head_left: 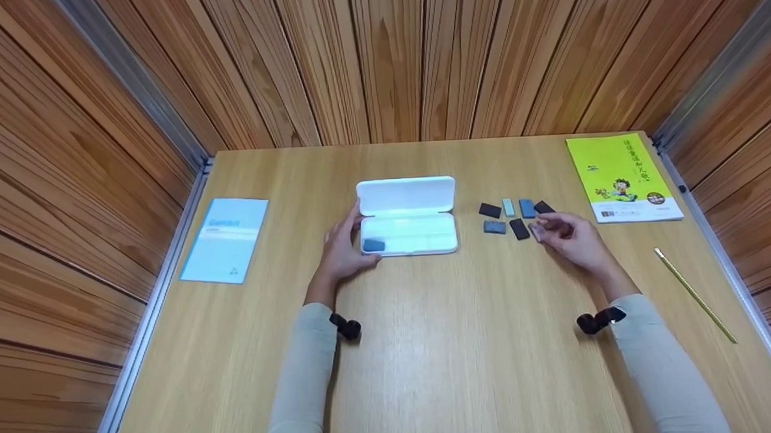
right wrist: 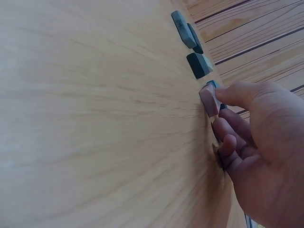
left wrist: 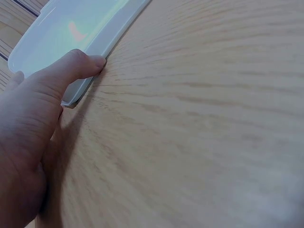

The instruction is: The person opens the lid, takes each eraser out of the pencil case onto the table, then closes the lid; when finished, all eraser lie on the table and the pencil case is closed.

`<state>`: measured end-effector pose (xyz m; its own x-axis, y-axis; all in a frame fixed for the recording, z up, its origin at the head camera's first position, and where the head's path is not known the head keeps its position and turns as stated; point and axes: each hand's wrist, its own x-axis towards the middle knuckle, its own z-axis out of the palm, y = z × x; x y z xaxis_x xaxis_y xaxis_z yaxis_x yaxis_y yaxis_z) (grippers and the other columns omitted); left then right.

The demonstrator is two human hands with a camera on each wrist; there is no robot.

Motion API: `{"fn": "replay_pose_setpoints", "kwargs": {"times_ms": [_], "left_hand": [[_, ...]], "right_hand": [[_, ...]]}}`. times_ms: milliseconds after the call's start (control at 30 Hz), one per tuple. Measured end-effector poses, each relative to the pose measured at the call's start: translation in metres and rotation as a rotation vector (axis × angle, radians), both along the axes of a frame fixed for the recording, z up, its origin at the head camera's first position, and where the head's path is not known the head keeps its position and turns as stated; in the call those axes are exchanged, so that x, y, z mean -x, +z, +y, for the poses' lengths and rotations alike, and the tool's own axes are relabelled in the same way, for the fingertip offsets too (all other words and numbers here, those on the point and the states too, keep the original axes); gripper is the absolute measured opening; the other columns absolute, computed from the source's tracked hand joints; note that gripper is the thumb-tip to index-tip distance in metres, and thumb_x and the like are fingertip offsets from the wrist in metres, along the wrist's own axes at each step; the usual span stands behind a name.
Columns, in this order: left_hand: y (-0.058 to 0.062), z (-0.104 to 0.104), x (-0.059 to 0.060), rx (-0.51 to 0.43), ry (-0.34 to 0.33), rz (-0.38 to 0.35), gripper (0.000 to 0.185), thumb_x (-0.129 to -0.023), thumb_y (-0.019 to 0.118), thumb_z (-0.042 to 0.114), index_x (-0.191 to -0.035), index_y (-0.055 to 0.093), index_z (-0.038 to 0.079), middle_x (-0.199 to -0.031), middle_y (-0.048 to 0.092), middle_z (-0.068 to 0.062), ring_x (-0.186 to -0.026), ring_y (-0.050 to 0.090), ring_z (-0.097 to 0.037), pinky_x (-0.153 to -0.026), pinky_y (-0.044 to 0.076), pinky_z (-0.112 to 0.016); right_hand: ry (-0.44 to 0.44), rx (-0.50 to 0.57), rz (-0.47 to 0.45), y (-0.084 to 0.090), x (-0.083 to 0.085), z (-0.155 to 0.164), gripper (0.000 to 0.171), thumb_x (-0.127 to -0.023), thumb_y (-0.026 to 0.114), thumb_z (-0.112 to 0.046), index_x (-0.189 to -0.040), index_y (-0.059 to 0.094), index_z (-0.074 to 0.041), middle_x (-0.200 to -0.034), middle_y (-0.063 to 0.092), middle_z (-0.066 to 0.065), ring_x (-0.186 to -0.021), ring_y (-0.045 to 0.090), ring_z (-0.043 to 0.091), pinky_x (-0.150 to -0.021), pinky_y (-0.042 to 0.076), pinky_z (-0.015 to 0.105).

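Fingers of the right hand (head_left: 572, 234) pinch a pinkish block (right wrist: 208, 99) right of centre, just before the dark and blue blocks (head_left: 515, 216). Left hand (head_left: 344, 247), fingers straight, touches the open white case (head_left: 408, 217) at centre — one blue block (head_left: 374, 244) inside, lower left.

The head view looks down over the whole bench (head_left: 430, 345); each wrist view skims it closely, the left sharing the case (left wrist: 71, 28), the right the blocks (right wrist: 198, 64)
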<state>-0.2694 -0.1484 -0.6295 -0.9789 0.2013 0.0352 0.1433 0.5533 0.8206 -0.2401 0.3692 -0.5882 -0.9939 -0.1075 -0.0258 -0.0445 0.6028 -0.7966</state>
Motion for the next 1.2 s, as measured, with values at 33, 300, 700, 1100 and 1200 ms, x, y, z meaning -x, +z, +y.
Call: {"fn": "replay_pose_setpoints", "kwargs": {"times_ms": [33, 300, 700, 1100, 1200], "left_hand": [[0.000, 0.000, 0.000, -0.005, 0.001, -0.003, 0.130, -0.082, 0.099, 0.032, -0.183, 0.016, 0.033, -0.164, 0.062, -0.004, -0.157, 0.049, -0.030, -0.137, 0.016, -0.062], [0.001, 0.001, -0.001, -0.023, 0.012, -0.022, 0.130, -0.082, 0.100, 0.032, -0.182, 0.016, 0.037, -0.165, 0.061, -0.003, -0.159, 0.047, -0.030, -0.139, 0.013, -0.063], [0.002, 0.001, -0.002, -0.014, 0.025, -0.039, 0.130, -0.083, 0.099, 0.031, -0.182, 0.015, 0.040, -0.167, 0.059, -0.002, -0.159, 0.045, -0.030, -0.137, 0.021, -0.063], [-0.001, 0.001, -0.001, 0.002, 0.011, 0.001, 0.131, -0.081, 0.099, 0.031, -0.183, 0.017, 0.032, -0.165, 0.061, -0.006, -0.157, 0.048, -0.031, -0.134, 0.019, -0.060], [-0.001, 0.001, 0.000, 0.011, 0.008, 0.004, 0.131, -0.081, 0.099, 0.032, -0.183, 0.016, 0.032, -0.165, 0.061, -0.005, -0.157, 0.048, -0.031, -0.133, 0.021, -0.060]], "right_hand": [[-0.005, 0.005, -0.001, 0.002, 0.000, -0.001, 0.047, -0.109, 0.073, -0.010, -0.154, 0.065, 0.000, -0.139, 0.069, 0.029, -0.103, 0.058, 0.007, -0.087, 0.045, 0.010], [0.009, 0.041, -0.022, 0.015, 0.002, -0.011, 0.050, -0.108, 0.070, -0.003, -0.157, 0.062, 0.000, -0.142, 0.064, 0.029, -0.111, 0.059, 0.015, -0.088, 0.047, 0.010], [0.091, 0.005, -0.043, 0.021, 0.000, -0.028, 0.046, -0.110, 0.067, -0.006, -0.156, 0.064, -0.008, -0.140, 0.062, 0.024, -0.119, 0.057, 0.030, -0.091, 0.047, 0.012], [0.200, -0.039, 0.041, 0.025, 0.000, -0.066, 0.041, -0.106, 0.073, -0.002, -0.147, 0.071, -0.004, -0.128, 0.067, 0.024, -0.104, 0.059, 0.023, -0.084, 0.048, 0.018], [0.230, -0.043, 0.042, 0.025, -0.001, -0.078, 0.041, -0.106, 0.074, -0.004, -0.146, 0.071, -0.004, -0.128, 0.067, 0.023, -0.105, 0.061, 0.026, -0.085, 0.048, 0.019]]}}
